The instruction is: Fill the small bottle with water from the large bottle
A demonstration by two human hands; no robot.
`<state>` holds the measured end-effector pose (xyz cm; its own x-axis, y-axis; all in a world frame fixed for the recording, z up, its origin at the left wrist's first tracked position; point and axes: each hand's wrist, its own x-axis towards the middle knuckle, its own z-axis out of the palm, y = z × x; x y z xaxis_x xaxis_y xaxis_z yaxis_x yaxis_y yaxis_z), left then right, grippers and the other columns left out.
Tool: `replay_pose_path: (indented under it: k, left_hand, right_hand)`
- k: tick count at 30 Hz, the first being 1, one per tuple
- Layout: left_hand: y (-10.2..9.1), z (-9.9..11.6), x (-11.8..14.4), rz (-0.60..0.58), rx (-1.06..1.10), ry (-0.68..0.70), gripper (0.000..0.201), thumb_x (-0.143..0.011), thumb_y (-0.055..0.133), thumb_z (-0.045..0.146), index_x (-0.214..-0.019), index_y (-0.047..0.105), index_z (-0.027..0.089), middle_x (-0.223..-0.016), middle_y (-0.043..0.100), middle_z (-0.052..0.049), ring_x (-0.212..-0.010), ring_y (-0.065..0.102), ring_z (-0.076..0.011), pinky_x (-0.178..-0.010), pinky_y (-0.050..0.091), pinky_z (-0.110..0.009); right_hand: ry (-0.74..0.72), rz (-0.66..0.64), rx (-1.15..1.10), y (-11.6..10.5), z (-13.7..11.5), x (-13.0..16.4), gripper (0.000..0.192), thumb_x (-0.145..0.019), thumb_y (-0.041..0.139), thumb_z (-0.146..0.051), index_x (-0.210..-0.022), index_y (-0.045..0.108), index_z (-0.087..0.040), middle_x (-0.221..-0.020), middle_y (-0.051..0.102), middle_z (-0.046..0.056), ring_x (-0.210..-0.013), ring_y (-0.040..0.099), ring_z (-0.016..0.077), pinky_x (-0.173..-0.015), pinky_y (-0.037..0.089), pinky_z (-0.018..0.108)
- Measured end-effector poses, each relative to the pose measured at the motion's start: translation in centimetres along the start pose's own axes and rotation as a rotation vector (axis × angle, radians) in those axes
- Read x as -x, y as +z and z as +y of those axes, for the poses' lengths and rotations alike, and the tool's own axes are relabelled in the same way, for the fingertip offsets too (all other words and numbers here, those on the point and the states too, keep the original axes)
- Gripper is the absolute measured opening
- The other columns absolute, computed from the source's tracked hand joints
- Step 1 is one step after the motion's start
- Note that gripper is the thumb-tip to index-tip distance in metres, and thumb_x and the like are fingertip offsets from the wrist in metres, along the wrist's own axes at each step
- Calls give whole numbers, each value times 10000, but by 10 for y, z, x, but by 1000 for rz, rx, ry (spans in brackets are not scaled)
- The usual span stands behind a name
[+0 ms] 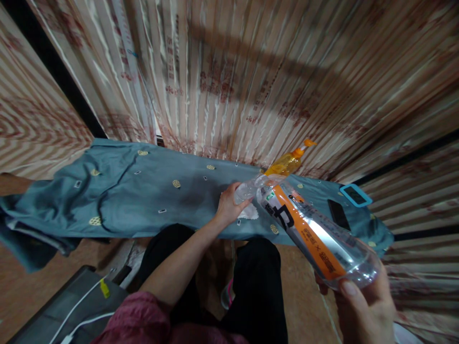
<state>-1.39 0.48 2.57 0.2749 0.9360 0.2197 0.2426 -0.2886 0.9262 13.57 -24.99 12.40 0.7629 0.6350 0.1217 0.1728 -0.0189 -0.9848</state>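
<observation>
Tilted across the right side is a large clear plastic bottle (pixel 308 229) with an orange and silver label. My right hand (pixel 369 301) grips it by its base, and its narrower end points up and left. My left hand (pixel 229 205) is closed around a smaller clear plastic container (pixel 246 190), whose exact kind is unclear. The large bottle's upper end and the small container meet or overlap in view; I cannot tell whether they touch. Just below the container, a white patch (pixel 249 211), perhaps tissue, lies on the blue-grey cloth (pixel 136 191).
Behind the bottle stands a yellow pump bottle (pixel 287 162) with an orange top. Farther right lie a dark phone-like slab (pixel 338 214) and a blue-rimmed device (pixel 355 195). Pleated curtains (pixel 229 86) hang behind. A grey surface (pixel 82 296) with white cables sits at lower left.
</observation>
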Motion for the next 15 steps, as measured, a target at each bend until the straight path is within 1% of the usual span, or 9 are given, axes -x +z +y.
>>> replay_pose_path:
  k: [4, 8, 12, 15]
  left_hand:
    - [0, 0, 0, -3, 5, 4, 483, -818, 902, 279, -1242, 672, 252, -1272, 809, -59, -1210, 765, -295, -1100, 595, -442]
    - [0, 2, 0, 1, 5, 1, 475, -809, 900, 270, -1223, 668, 250, -1258, 808, -57, -1194, 768, -292, -1086, 600, -432]
    - [-2, 5, 0, -5, -8, -11, 476, -804, 891, 247, -1224, 668, 239, -1267, 807, -68, -1188, 770, -297, -1087, 595, -436]
    - [-2, 5, 0, -8, -10, -21, 477, -804, 894, 254, -1224, 668, 248, -1268, 806, -59, -1194, 769, -297, -1093, 593, -434]
  right_hand:
    - [6, -1, -16, 1, -2, 1, 1010, -753, 935, -578, -1626, 499, -314, -1387, 584, 108, -742, 601, 172, -562, 486, 296]
    - [11, 17, -14, 3, -4, 2, 1003, -755, 938, -576, -1625, 506, -326, -1418, 583, 107, -798, 592, 181, -562, 509, 274]
    - [-8, 7, -27, -2, 3, -1, 973, -759, 936, -540, -1614, 525, -323, -1365, 604, 100, -789, 608, 184, -555, 506, 272]
    - [-19, 0, -22, -5, 6, -3, 968, -753, 937, -546, -1609, 529, -350, -1397, 599, 98, -785, 605, 191, -556, 484, 291]
